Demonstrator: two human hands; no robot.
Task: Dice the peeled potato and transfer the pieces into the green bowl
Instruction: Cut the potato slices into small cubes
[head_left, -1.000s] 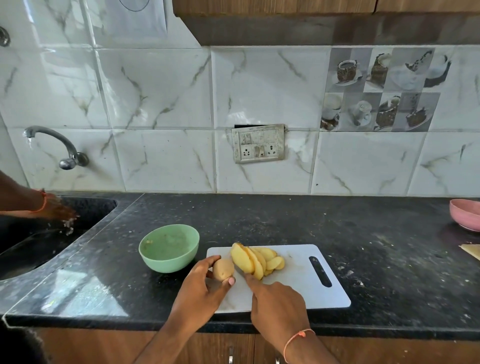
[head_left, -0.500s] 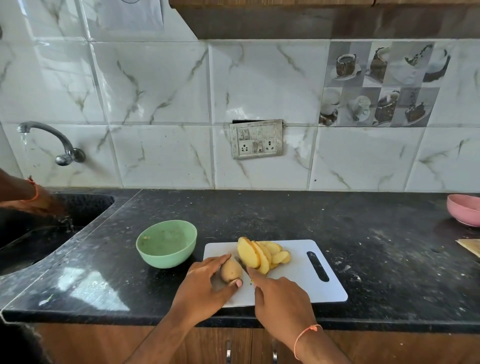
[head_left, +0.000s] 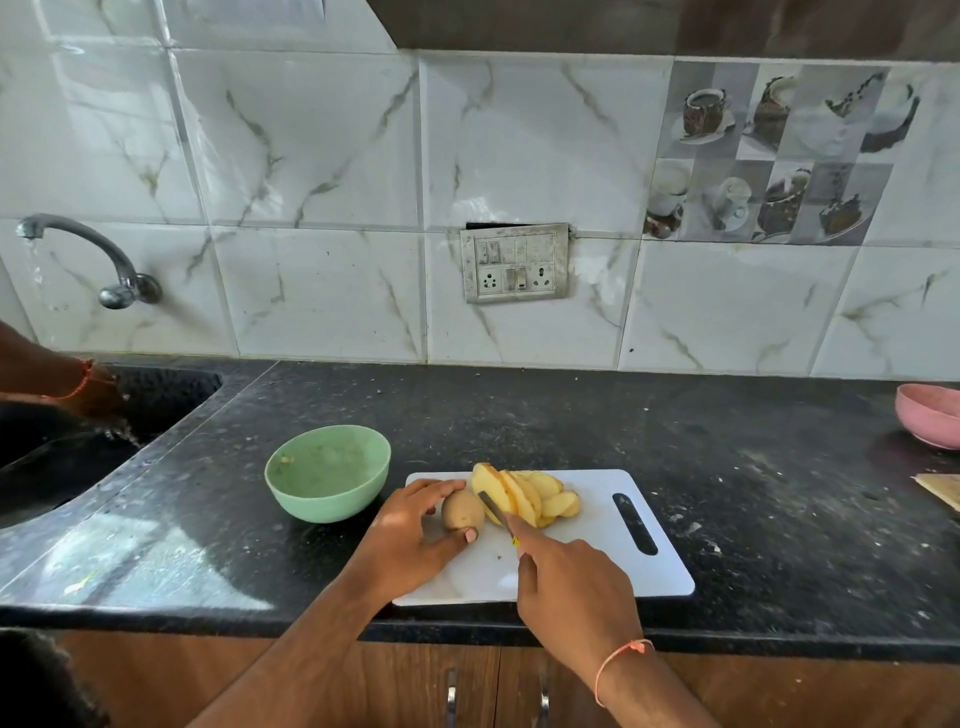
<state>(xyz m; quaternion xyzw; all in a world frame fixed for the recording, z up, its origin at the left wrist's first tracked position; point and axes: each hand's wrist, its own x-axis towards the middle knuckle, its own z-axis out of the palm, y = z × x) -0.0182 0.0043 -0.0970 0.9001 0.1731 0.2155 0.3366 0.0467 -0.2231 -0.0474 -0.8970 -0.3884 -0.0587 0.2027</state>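
A white cutting board (head_left: 597, 561) lies on the black counter. My left hand (head_left: 405, 535) holds the uncut end of the potato (head_left: 462, 510) between fingers and thumb. My right hand (head_left: 571, 587) grips a knife (head_left: 493, 506), forefinger along its back; the blade stands between the potato end and the fanned yellow slices (head_left: 530, 493). Only a bit of yellow handle shows. The green bowl (head_left: 327, 472) stands just left of the board.
A sink (head_left: 78, 447) lies at far left under a running tap (head_left: 78, 249), with another person's hand (head_left: 88, 395) in it. A pink bowl (head_left: 930, 415) and a wooden piece (head_left: 940, 488) sit at the right edge.
The knife blade has come down between the potato end and the slices, and my left hand has settled round the end piece. The head camera has tilted slightly.
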